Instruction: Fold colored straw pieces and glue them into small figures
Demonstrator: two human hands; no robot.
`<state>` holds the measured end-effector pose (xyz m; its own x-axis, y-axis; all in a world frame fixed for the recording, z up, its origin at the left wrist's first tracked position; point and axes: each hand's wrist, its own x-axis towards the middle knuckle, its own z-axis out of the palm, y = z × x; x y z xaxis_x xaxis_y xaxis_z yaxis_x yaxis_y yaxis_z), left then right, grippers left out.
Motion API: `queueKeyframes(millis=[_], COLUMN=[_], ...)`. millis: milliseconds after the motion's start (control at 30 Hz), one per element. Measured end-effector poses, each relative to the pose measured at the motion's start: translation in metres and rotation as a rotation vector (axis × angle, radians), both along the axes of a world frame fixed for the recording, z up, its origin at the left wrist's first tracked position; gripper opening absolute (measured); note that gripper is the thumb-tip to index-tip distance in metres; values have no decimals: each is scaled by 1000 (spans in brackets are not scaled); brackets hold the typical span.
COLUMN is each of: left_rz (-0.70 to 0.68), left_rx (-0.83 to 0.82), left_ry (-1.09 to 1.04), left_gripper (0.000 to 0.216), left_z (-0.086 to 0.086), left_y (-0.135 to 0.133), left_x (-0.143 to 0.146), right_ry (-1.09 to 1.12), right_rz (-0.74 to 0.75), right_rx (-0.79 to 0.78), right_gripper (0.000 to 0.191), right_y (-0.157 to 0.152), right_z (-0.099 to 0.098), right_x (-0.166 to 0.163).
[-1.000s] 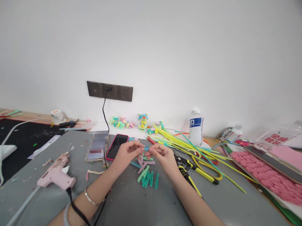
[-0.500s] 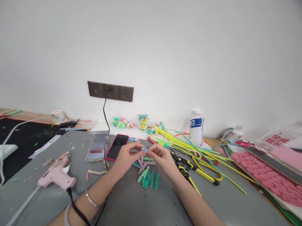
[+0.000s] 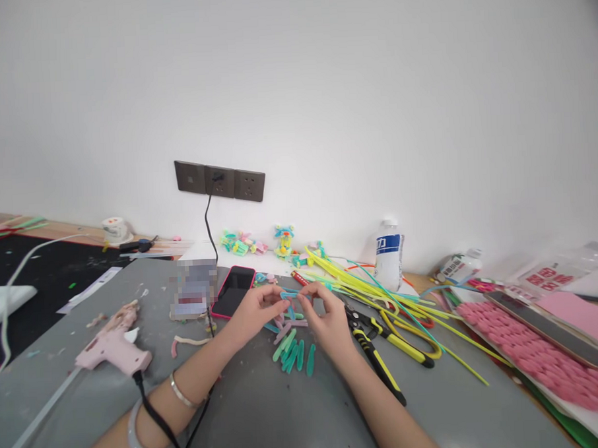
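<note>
Between my two hands is a small blue fuzzy pipe cleaner piece, bent, with a short part hanging down. My left hand pinches its left end between thumb and fingertips. Its right end is in the pinch of my right hand. Just below lie short pipe cleaner pieces: green ones in a loose fan and purple ones partly behind my fingers. A phone with a pink edge lies beside my left hand. Pliers with yellow and black handles rest right of my right wrist.
At left lies a pink glue gun; its black cord runs by my left forearm. Long yellow pipe cleaners spread to the right. Small colourful figures and a bottle stand along the wall. A pink woven piece lies far right.
My hands have moved slightly apart, the right one shifting right. More of the blue pipe cleaner piece now shows between them, with a part pointing down.
</note>
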<state>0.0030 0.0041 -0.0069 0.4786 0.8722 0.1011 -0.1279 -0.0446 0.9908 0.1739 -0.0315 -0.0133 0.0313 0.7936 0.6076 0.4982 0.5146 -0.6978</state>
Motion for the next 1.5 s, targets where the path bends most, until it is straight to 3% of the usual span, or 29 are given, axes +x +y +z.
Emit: queueKeyframes(millis=[300, 700, 1267, 1500], left_rz=[-120, -32, 128, 130], left_rx=[-55, -253, -273, -304], left_ry=[51, -147, -257, -287], left_gripper=[25, 34, 39, 37], left_z=[0, 5, 4, 4], left_y=[-2, -4, -2, -1], left_x=[-1, 1, 3, 3], right_ry=[153, 112, -227, -304], right_rz=[-6, 72, 56, 15], right_rx=[-41, -24, 172, 238], right_gripper=[17, 13, 16, 19], right_y=[5, 4, -7, -7], right_z=[-3, -2, 2, 1], right_x=[2, 4, -16, -19])
